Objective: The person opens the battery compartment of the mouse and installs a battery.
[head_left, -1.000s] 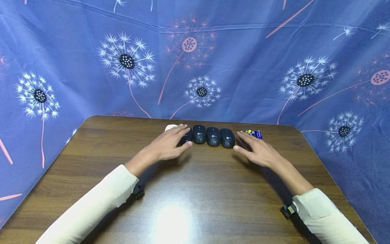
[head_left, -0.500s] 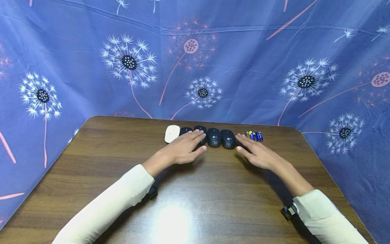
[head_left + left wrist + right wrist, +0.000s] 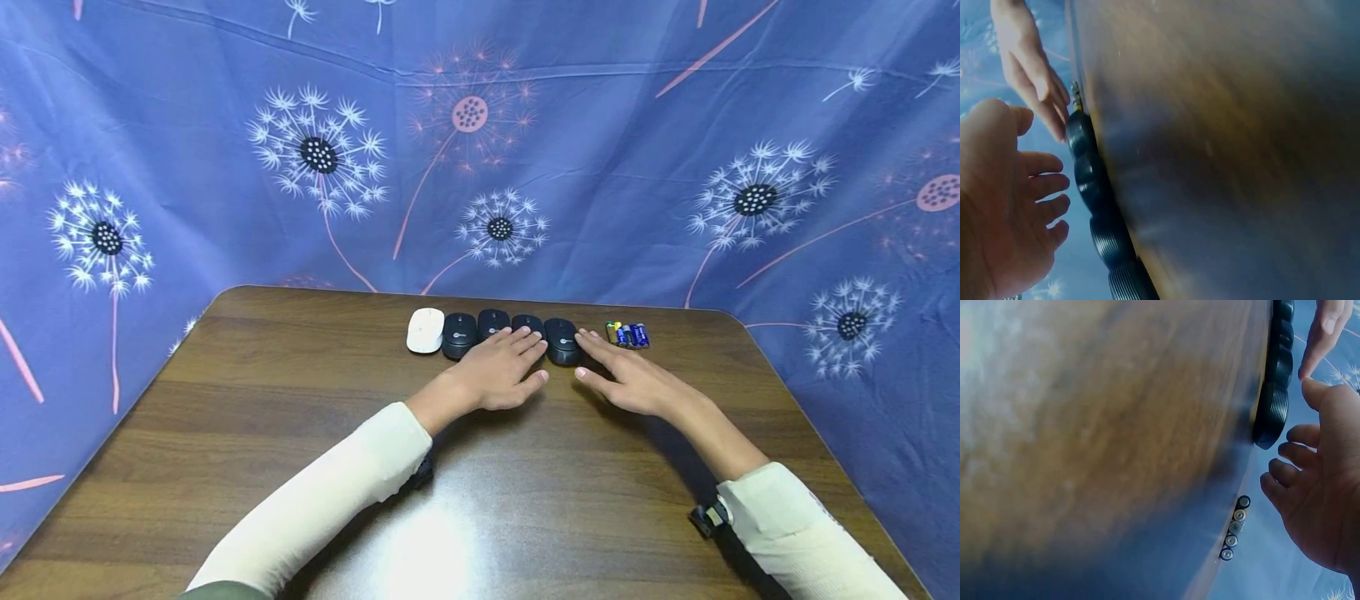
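Several black computer mice stand side by side in a row near the table's far edge, with a white mouse (image 3: 426, 331) at the row's left end. My left hand (image 3: 498, 371) is held over the middle of the row, fingers straight, partly hiding two black mice. Its wrist view shows a gap between the fingers and the row. Beside the rightmost black mouse (image 3: 562, 342) is my right hand (image 3: 630, 379), fingers extended and holding nothing. Whether its fingertips touch that mouse I cannot tell. A short row of batteries (image 3: 628, 335) lies just beyond the right hand.
The brown wooden table (image 3: 300, 400) reflects a bright light near its front. Behind it hangs a blue cloth (image 3: 600, 167) printed with dandelions. A small black device is strapped at each wrist.
My left hand has moved right along the row, from the leftmost black mouse to the middle ones, uncovering the white mouse. The right hand has barely shifted.
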`<act>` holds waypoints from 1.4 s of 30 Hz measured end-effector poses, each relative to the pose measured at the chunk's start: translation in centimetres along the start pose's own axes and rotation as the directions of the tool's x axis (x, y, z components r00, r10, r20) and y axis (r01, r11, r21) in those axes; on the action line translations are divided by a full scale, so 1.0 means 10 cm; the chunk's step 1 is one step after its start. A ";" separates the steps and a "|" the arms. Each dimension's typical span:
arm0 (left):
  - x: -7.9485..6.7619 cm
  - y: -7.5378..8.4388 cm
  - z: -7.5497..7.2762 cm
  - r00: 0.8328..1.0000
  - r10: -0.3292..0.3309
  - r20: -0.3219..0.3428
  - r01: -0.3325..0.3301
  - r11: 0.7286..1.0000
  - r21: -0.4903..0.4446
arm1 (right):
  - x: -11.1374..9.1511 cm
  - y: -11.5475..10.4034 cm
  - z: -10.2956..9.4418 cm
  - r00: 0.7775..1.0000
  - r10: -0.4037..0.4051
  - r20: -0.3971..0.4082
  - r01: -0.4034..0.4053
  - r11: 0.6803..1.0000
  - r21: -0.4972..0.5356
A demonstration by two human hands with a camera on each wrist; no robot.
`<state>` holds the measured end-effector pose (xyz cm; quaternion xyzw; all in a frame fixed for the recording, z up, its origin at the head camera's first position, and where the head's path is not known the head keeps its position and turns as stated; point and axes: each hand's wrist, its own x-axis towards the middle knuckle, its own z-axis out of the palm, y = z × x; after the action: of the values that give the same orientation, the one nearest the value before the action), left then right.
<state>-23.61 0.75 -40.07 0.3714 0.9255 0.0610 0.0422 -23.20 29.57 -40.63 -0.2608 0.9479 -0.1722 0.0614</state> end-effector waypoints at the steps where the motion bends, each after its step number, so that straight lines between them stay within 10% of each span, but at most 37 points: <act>1: 0.02 0.02 0.01 1.000 0.002 0.005 -0.002 1.000 0.012 | 0.00 0.00 0.00 1.000 -0.001 0.004 0.001 1.000 0.001; 22: 0.30 0.20 0.04 0.999 0.015 0.047 -0.020 0.995 0.100 | 0.06 -0.07 -0.03 0.998 -0.049 0.028 0.048 0.999 0.023; 42: 0.12 0.37 0.02 0.994 0.083 0.070 -0.092 0.987 0.129 | -0.26 -0.21 -0.06 0.995 -0.071 0.065 0.070 0.997 0.021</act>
<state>-21.93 4.21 -39.81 0.4154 0.9085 -0.0106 0.0445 -20.15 29.42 -39.26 -0.2991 0.9339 -0.1746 0.0887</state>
